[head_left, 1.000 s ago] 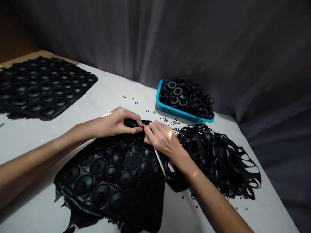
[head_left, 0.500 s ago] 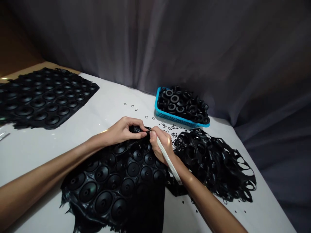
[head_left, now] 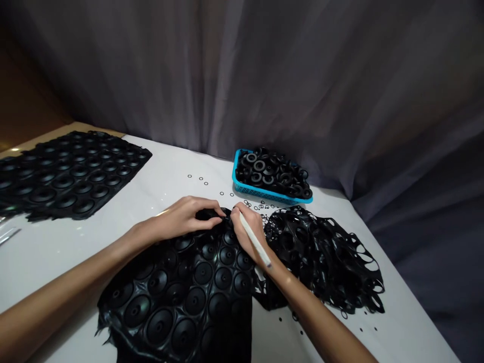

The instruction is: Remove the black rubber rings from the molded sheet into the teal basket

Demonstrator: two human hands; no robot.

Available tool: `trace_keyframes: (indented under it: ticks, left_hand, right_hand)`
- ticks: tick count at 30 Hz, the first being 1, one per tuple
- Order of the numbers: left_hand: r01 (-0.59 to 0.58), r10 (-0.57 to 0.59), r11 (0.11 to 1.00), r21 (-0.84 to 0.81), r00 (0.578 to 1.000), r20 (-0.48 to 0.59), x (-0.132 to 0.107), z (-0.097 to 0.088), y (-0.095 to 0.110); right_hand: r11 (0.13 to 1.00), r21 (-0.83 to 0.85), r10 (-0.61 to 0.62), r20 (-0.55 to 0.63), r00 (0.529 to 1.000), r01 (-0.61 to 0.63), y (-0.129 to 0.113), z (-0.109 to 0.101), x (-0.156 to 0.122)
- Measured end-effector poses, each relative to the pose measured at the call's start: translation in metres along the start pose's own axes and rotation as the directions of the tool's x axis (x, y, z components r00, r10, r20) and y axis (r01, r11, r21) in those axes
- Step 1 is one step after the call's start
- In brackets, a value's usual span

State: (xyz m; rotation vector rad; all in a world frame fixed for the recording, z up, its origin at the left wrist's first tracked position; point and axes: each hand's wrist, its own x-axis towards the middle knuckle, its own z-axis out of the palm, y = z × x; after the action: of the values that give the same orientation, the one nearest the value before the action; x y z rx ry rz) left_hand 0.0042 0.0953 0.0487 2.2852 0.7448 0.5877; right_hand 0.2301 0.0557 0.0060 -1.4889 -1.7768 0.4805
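Observation:
A black rubber sheet [head_left: 196, 300] moulded with rows of round discs lies in front of me, its far edge bunched up. My left hand [head_left: 192, 217] pinches that far edge between thumb and fingers. Close beside it, my right hand [head_left: 247, 229] grips a slim tool with a white handle [head_left: 255, 239]; the handle slants back over the wrist. Its working tip is hidden by the fingers at the sheet's edge.
A blue basket [head_left: 272, 194] heaped with black rubber rings stands at the back. Right of my hands lies a tangled, holed rubber sheet [head_left: 325, 262]. Another disc sheet [head_left: 75, 174] rests at far left, near a shiny clear item [head_left: 8, 233]. Small rings [head_left: 201, 178] dot the white table [head_left: 124, 217].
The view has tilted up slightly, so the table's far side sits lower. Both hands remain at the sheet's far edge, and the white handle has turned a little in my right hand.

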Motion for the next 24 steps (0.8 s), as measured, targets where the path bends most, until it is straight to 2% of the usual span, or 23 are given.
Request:
trace_keyframes:
  ticks: [2, 4, 6, 8, 11, 14, 16, 18, 20, 22, 24]
  left_hand:
    - [-0.012, 0.006, 0.970, 0.245, 1.000, 0.023, -0.001, -0.008, 0.005]
    - [0.001, -0.019, 0.891, 0.453, 0.999, 0.036, -0.003, -0.015, 0.007]
    - [0.019, -0.065, 0.830, 0.558, 0.996, 0.063, -0.004, -0.017, 0.005]
    - [0.023, -0.099, 0.817, 0.576, 0.990, 0.102, -0.004, -0.016, -0.003]
    - [0.009, -0.074, 0.853, 0.522, 0.992, 0.104, -0.002, -0.008, -0.020]
    - [0.021, -0.033, 0.890, 0.456, 0.999, 0.019, 0.002, 0.000, -0.032]
    - [0.028, -0.013, 0.915, 0.404, 0.999, -0.040, 0.006, 0.004, -0.026]
    - [-0.001, 0.031, 0.953, 0.304, 0.995, -0.091, 0.007, 0.002, -0.002]
    - [-0.077, 0.102, 0.988, 0.133, 0.974, -0.201, 0.003, -0.004, 0.041]
    - [-0.198, 0.160, 0.977, -0.075, 0.922, -0.352, -0.013, -0.012, 0.090]
    - [-0.283, 0.163, 0.937, -0.206, 0.874, -0.458, -0.039, -0.015, 0.126]
  right_hand:
    - [0.998, -0.056, -0.019, -0.029, 0.999, 0.017, 0.006, -0.003, 0.002]
    - [0.993, -0.112, -0.054, -0.076, 0.996, 0.045, 0.015, -0.005, 0.002]
    - [0.983, -0.161, -0.102, -0.091, 0.991, 0.087, 0.025, -0.003, 0.002]
    - [0.975, -0.188, -0.136, -0.088, 0.987, 0.118, 0.034, 0.000, 0.002]
    - [0.968, -0.233, -0.117, -0.098, 0.988, 0.092, 0.042, 0.004, 0.002]
    - [0.956, -0.293, -0.068, -0.120, 0.990, 0.030, 0.043, 0.005, 0.002]
    - [0.955, -0.294, -0.080, -0.128, 0.988, 0.040, 0.041, 0.004, 0.001]
    - [0.964, -0.252, -0.122, -0.134, 0.983, 0.085, 0.038, 0.004, 0.001]
    - [0.974, -0.196, -0.142, -0.146, 0.979, 0.112, 0.036, 0.004, 0.000]
    - [0.982, -0.158, -0.125, -0.158, 0.980, 0.099, 0.035, 0.005, 0.000]
    - [0.986, -0.143, -0.106, -0.167, 0.980, 0.082, 0.036, 0.006, 0.000]
